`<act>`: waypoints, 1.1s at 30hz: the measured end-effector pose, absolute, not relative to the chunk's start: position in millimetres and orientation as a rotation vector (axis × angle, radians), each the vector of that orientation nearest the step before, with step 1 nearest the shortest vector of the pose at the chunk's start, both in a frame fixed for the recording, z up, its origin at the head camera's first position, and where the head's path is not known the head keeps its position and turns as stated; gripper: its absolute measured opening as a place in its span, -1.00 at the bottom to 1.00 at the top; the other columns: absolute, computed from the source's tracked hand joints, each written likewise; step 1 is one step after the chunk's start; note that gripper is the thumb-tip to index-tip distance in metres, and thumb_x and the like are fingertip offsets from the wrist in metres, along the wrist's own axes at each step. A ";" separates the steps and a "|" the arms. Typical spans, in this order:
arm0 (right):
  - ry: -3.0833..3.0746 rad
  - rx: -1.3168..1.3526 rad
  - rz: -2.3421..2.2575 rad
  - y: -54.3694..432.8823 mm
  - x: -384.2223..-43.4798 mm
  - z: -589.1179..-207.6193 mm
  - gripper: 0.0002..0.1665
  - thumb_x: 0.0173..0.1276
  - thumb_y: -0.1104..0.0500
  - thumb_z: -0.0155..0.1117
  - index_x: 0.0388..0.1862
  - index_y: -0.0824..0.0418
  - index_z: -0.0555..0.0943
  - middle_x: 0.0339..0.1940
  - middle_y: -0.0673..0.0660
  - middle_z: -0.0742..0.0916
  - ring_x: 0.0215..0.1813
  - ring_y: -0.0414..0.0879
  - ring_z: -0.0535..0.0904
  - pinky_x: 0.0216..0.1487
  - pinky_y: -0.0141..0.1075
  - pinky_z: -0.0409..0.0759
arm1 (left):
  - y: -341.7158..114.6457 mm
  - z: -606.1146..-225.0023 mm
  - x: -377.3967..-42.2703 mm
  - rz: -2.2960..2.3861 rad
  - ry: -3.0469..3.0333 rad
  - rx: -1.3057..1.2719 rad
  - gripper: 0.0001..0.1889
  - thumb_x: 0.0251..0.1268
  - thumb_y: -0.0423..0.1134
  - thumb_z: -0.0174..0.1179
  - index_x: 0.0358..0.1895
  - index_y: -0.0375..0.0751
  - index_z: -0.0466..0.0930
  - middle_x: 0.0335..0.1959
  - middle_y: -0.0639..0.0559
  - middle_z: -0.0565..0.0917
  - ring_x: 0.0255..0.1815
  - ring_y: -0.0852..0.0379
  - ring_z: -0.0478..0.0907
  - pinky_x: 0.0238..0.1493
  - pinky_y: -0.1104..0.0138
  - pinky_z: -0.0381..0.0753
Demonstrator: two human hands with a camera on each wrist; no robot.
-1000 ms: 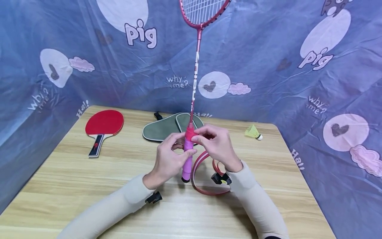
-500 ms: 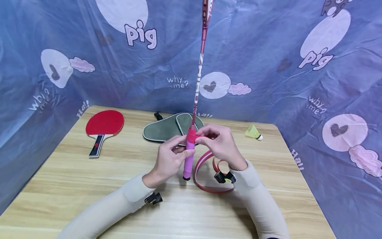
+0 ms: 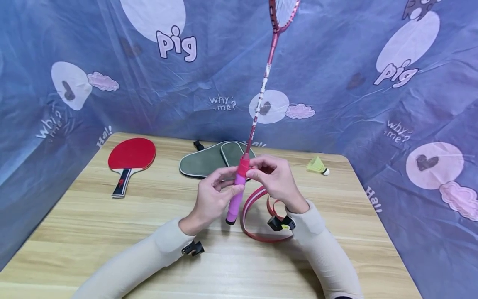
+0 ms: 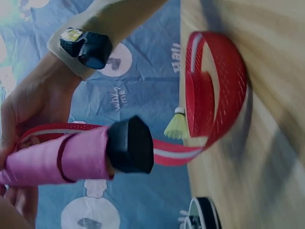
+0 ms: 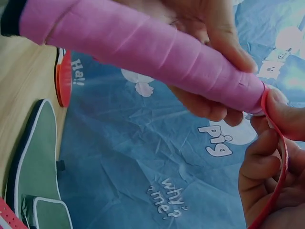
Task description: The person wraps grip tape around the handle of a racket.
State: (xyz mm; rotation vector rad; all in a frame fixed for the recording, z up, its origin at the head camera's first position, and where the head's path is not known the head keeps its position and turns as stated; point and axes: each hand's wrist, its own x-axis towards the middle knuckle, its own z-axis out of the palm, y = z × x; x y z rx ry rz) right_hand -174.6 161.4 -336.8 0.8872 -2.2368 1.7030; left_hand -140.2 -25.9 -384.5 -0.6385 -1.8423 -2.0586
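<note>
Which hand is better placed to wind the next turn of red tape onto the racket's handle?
Probably the right hand: it pinches the red tape close to the purple handle, with the loose length trailing from it. The left hand is occupied steadying that handle.

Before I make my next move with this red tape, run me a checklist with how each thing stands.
1. Left grip holding the purple handle: ok, thumb and fingers are on it.
2. Right grip pinching the red tape: ok.
3. Handle covered in red: not ok, only the shaft end is; the rest shows purple.
4. Loose tape free of twists: cannot tell, partly hidden.
5. Yellow shuttlecock apart from the tape: ok.
</note>
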 end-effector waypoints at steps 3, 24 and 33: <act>-2.218 0.871 1.681 158.6 -175.1 -338.3 -0.81 0.19 0.42 0.49 -0.20 0.39 0.73 -0.42 0.03 0.76 -0.45 -0.26 0.61 -0.46 -0.45 0.59 | -25.6 -386.5 -140.5 -1.838 -1.898 -0.664 -0.41 -0.04 -0.51 0.53 0.16 -0.42 0.58 0.07 -0.25 0.61 -0.11 0.19 0.64 0.01 0.30 0.74; -2.385 0.867 1.426 163.5 -166.6 -326.7 -0.73 0.13 0.32 0.58 -0.16 0.27 0.77 -0.30 0.15 0.84 -0.49 -0.24 0.58 -0.49 -0.44 0.57 | -28.2 -384.6 -139.0 -1.930 -1.885 -0.677 -0.46 0.03 -0.57 0.46 0.17 -0.53 0.58 0.00 -0.33 0.66 -0.08 0.02 0.72 0.04 0.30 0.77; -2.363 0.880 1.509 163.6 -167.3 -326.6 -0.78 0.15 0.37 0.54 -0.18 0.30 0.79 -0.30 0.19 0.83 -0.44 -0.25 0.62 -0.45 -0.44 0.62 | -28.8 -384.2 -137.5 -2.078 -1.838 -0.721 -0.45 0.05 -0.63 0.40 0.20 -0.60 0.54 0.05 -0.42 0.62 -0.02 0.16 0.71 0.08 0.28 0.75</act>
